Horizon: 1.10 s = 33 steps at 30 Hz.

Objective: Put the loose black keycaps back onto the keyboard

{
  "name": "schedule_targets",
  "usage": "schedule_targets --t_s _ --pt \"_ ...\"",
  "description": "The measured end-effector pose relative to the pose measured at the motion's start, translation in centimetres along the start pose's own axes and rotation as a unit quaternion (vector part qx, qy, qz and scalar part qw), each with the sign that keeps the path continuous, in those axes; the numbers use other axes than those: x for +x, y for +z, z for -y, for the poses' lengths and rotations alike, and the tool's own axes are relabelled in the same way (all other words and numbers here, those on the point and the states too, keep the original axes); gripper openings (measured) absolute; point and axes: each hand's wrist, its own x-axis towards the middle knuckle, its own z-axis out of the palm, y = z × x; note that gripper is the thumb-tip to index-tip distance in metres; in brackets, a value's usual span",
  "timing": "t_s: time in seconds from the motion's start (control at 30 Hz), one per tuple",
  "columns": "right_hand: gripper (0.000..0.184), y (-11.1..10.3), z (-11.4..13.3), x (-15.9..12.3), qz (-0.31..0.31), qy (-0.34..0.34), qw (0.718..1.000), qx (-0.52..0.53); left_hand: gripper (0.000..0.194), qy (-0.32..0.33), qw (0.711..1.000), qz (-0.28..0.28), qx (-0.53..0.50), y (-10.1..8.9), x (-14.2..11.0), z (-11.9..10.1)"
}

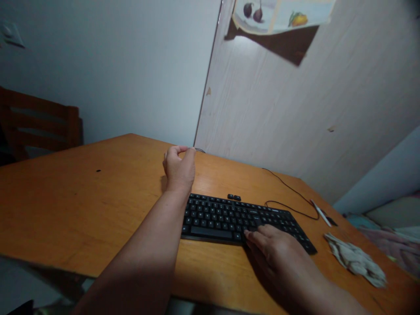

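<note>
A black keyboard [213, 216] lies on the wooden table, turned slightly, with its right end nearer to me. My left hand [180, 164] is raised above the table past the keyboard's far left corner, thumb and fingers closed in a pinch; whatever lies between the fingertips is too small to make out. Over the keyboard's lower right part rests my right hand [274, 245], its fingers drawn together on the keys and front edge. It covers part of the arrow and number keys. Just behind the keyboard sit two loose black keycaps [234, 197], side by side.
A thin black cable [292, 188] curls behind the keyboard. To the right lie a white slender tool [320, 213] and a crumpled pale cloth [356, 260]. Beyond the wooden table [65, 205] stand a wooden chair [42, 120] at left and a wall with a picture [278, 17].
</note>
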Motion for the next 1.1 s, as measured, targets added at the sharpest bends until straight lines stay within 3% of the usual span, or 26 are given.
schedule_targets --t_s 0.1,0.2,0.53,1.1 --pt "0.024 1.0 0.4 -0.8 -0.037 0.001 0.998 -0.042 0.020 -0.003 1.000 0.002 -0.004 0.0 0.0 -0.1" --pt "0.037 1.9 0.7 -1.5 -0.065 -0.011 0.994 -0.092 0.020 -0.005 1.000 0.004 -0.004 0.1 -0.1 -0.1" --pt "0.064 2.7 1.4 -2.8 -0.054 -0.022 0.981 -0.187 0.020 -0.002 1.000 0.008 -0.003 0.0 0.0 0.0" --pt "0.055 0.9 3.9 -0.1 0.057 -0.062 0.947 -0.310 0.024 -0.006 1.000 0.013 0.004 0.0 -0.2 -0.1"
